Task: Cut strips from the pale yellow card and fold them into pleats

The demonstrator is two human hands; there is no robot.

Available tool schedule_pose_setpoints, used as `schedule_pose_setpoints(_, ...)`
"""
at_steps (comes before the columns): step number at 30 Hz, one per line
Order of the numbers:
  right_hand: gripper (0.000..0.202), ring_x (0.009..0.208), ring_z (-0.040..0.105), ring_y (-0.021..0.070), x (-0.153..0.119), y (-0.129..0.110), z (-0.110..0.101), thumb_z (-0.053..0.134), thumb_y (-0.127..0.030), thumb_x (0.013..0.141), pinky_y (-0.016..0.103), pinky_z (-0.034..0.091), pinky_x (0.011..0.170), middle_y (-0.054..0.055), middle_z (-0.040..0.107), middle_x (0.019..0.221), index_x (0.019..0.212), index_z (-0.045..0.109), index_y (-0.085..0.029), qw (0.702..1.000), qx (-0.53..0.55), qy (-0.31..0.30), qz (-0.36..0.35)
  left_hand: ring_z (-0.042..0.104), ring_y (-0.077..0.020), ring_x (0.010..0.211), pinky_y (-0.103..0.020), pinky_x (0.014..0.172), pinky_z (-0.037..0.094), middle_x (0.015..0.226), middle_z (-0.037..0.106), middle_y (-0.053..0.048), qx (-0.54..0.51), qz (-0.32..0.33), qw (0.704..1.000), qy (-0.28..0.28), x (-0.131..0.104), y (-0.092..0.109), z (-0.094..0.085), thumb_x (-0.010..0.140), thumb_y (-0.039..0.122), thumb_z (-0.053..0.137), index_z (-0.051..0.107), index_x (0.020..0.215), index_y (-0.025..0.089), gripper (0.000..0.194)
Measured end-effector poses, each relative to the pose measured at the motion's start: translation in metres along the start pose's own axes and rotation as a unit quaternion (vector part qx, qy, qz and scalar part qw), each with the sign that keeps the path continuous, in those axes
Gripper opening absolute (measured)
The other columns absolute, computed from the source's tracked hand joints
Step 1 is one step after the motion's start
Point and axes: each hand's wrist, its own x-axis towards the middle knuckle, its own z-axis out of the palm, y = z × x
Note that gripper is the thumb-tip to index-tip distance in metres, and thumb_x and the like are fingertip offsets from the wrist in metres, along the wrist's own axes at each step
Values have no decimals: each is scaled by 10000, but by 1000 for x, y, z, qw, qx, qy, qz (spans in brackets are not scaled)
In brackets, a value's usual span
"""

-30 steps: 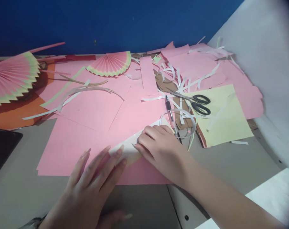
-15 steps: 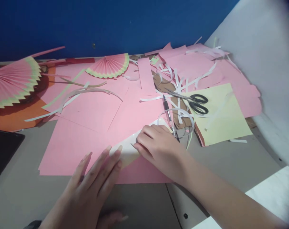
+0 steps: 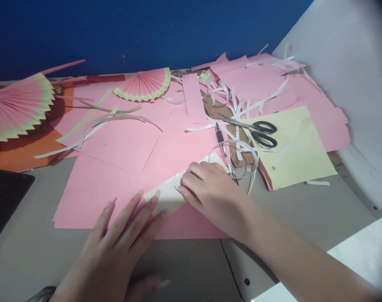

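A narrow white and pale yellow piece lies slantwise on a large pink sheet. My left hand is spread, its fingertips on the pink sheet and the left end of the pale piece. Curled over the right part of that piece is my right hand, fingers bent in; whatever they may hold is hidden. A black pen and a loop of pale strip lie just beyond it.
Scissors with black handles rest by a pale yellow sheet. Two pleated pink fans stand at the back left. Paper strips, brown card and pink sheets lie behind; a dark object is at left.
My left hand's fingers have shifted and spread slightly on the pale piece. My right hand stays nearly where it was, and the view has moved a little.
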Motion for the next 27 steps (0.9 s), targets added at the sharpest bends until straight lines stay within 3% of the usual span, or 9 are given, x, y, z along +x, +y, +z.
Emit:
schedule_pose_setpoints(15, 217, 772, 480, 188, 0, 1, 1, 413, -243, 940, 328, 316, 706, 44, 549, 842, 802, 565, -172, 1000, -4, 4, -3, 261, -314, 1372, -532, 1127, 72, 1447, 412, -40, -2, -2, 1000, -2, -2, 1, 0, 758, 690, 508, 150, 1478, 262, 910)
schedule_pose_setpoints(27, 214, 766, 480, 187, -1, 2, 2, 419, -247, 940, 328, 312, 697, 38, 541, 828, 798, 562, -173, 1000, -3, 2, -6, 250, -311, 1376, -546, 1126, 57, 1448, 413, -47, -3, -9, 1000, -4, -2, 2, 0, 761, 685, 508, 157, 1477, 264, 902)
